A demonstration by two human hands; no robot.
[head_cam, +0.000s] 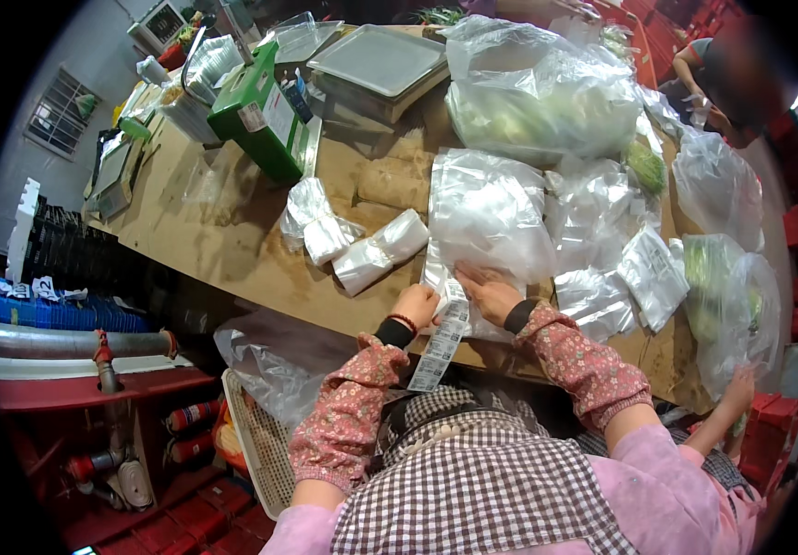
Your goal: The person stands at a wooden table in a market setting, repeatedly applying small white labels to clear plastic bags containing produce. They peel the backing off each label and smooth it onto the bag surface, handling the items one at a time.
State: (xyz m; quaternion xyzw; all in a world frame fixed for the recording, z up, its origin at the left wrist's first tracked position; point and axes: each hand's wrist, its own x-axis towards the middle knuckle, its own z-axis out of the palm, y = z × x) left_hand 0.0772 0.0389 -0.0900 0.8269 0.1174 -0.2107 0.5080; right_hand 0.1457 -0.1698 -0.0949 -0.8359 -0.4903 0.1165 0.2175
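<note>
A strip of printed labels (440,347) hangs over the table's front edge, its upper end between my two hands. The fingers of my left hand (418,304) are closed on the strip's left side near its top. My right hand (488,293) lies with its fingers extended on the lower edge of a stack of clear plastic bags (489,208), just right of the labels. Whether its thumb pinches anything is hidden. Two banded bundles of plastic bags, one upright (323,229) and one slanted (382,251), lie left of the stack.
A green tape-sealing device or metal box (257,114) and a flat-topped scale (378,62) stand farther back. Large bags of vegetables (544,104) fill the back right. Packed bags (652,277) lie at right, near another person's hand (739,388). A plastic basket (257,444) stands below left.
</note>
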